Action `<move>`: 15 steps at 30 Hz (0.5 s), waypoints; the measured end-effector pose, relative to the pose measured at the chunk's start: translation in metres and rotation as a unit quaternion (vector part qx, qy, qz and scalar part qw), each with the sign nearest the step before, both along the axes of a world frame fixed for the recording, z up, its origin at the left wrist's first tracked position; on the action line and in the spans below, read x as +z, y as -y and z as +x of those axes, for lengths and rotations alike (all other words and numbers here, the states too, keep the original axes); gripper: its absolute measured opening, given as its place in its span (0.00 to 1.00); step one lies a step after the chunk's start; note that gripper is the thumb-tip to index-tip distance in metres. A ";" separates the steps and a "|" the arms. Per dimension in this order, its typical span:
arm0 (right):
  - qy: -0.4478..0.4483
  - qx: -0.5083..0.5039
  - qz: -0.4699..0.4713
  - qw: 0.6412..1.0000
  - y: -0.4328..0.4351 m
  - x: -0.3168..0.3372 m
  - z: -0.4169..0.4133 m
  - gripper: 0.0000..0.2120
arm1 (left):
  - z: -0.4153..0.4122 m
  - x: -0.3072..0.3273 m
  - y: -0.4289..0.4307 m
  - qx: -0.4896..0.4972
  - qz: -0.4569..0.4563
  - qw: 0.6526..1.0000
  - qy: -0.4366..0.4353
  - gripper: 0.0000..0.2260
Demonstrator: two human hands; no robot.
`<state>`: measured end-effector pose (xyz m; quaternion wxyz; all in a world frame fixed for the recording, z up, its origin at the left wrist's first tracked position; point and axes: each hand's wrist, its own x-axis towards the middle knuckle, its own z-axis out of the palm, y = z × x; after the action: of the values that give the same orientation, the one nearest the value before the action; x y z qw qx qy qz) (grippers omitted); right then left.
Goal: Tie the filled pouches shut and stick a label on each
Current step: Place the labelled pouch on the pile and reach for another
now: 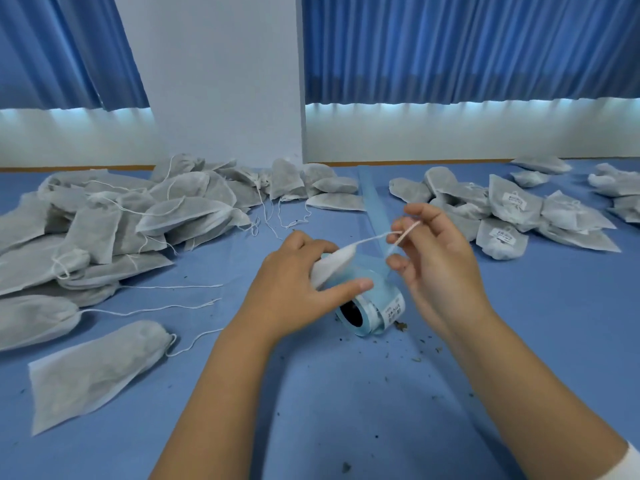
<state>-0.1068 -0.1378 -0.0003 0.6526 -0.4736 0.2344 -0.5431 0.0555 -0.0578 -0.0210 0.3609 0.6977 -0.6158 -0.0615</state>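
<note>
My left hand [294,285] grips a filled white pouch [332,266] at the middle of the blue table, its neck pointing right. A white drawstring [375,238] runs taut from that neck to my right hand [433,261], whose fingers pinch and loop it. Under both hands lies a roll of labels [367,315] on light blue backing, with a strip of backing [372,202] trailing away toward the wall. One printed label shows on the roll's outer turn.
A big heap of unlabelled pouches [114,223] with loose strings fills the left side, and two lie nearer at front left [93,372]. Labelled pouches [512,216] are piled at the right. Dark crumbs [401,327] dot the tabletop. Blue curtains and a white wall stand behind.
</note>
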 end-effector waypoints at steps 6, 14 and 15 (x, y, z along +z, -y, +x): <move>0.114 0.071 0.090 0.987 0.008 0.005 -0.007 0.08 | -0.002 0.006 -0.003 -0.017 -0.002 1.000 0.001 0.17; -0.020 -0.030 0.097 0.995 0.022 -0.005 -0.012 0.09 | -0.012 -0.001 0.003 -0.071 -0.013 0.995 -0.064 0.09; -0.116 -0.049 0.073 0.989 0.025 -0.007 -0.014 0.13 | -0.012 -0.001 0.003 -0.068 -0.006 0.995 -0.072 0.09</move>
<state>-0.1204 -0.1629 -0.0070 0.6261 -0.4723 0.3706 -0.4976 0.0436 -0.0605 -0.0218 0.4032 0.6458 -0.6347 -0.1324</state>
